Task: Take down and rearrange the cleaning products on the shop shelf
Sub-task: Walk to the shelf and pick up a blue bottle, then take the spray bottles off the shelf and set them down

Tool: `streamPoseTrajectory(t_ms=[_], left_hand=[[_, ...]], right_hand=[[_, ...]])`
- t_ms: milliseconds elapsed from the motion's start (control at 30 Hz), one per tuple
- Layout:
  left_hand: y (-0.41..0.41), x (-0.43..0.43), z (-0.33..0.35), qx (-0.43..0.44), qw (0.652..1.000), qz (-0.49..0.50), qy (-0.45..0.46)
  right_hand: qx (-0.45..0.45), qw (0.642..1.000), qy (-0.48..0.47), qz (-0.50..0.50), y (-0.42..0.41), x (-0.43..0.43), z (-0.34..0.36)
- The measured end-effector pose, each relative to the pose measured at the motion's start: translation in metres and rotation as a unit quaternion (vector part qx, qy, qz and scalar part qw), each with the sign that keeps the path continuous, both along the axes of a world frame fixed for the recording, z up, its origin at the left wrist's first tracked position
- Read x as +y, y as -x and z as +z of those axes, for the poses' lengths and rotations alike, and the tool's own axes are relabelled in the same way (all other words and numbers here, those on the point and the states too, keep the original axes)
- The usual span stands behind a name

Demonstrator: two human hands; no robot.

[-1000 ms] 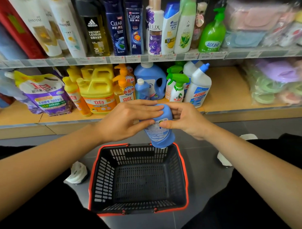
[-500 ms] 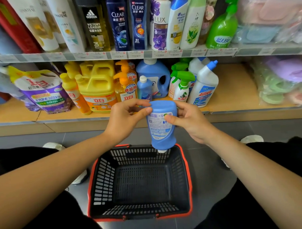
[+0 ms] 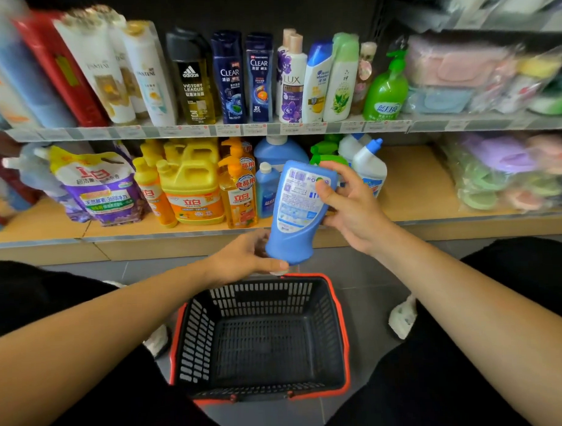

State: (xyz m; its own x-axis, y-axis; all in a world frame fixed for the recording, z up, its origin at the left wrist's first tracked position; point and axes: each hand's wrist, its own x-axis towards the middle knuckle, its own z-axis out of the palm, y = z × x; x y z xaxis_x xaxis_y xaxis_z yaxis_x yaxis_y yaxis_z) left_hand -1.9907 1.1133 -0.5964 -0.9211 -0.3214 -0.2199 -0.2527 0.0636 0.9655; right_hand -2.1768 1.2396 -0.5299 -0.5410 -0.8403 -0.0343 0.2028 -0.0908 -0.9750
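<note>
Blue bottle, in left hand and right hand grip, above basket on grey floor.

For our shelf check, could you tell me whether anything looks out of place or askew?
Only the blue bottle: it is upside down, cap lowest, above the basket, held by the left hand and right hand.

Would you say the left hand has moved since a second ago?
Yes: the left hand dropped from the wooden shelf's edge towards the black plastic basket's red rim.
</note>
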Motion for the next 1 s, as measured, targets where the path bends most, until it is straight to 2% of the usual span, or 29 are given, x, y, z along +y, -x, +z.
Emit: streamPoseTrajectory(t_ms=[133,233,367,467,567,667,733,767,867,933,1000], left_hand=[[0.004,-0.009,0.021,0.024,0.995,0.050,-0.086],[0.008,-0.016,0.024,0.055,0.987,0.100,-0.114],[0.017,-0.031,0.011,0.107,0.967,0.181,-0.146],[0.031,-0.048,-0.004,0.106,0.961,0.215,-0.135],[0.042,-0.072,-0.020,0.055,0.966,0.239,-0.077],[0.046,-0.096,-0.040,0.013,0.969,0.248,-0.007],[0.044,-0.111,-0.053,-0.007,0.968,0.234,0.094],[0.044,-0.118,-0.059,-0.024,0.964,0.213,0.157],[0.045,-0.128,-0.082,-0.096,0.939,0.163,0.287],[0.046,-0.131,-0.101,-0.133,0.925,0.156,0.319],[0.044,-0.135,-0.121,-0.172,0.912,0.148,0.341]], right_hand=[[0.038,0.998,-0.010,-0.047,0.007,-0.007,0.017],[0.044,0.995,-0.041,-0.079,0.025,-0.005,0.017],[0.012,0.993,-0.105,-0.062,0.047,0.002,-0.014],[0.003,0.986,-0.162,-0.036,0.061,-0.010,-0.049],[0.074,0.959,-0.273,0.006,0.076,-0.034,-0.085],[0.244,0.896,-0.357,0.102,0.090,-0.057,-0.119],[0.346,0.853,-0.365,0.137,0.096,-0.077,-0.132],[0.369,0.847,-0.361,0.129,0.098,-0.088,-0.135],[0.384,0.867,-0.310,0.066,0.103,-0.131,-0.132],[0.402,0.881,-0.243,0.043,0.105,-0.160,-0.129],[0.429,0.881,-0.197,0.038,0.108,-0.182,-0.129]])
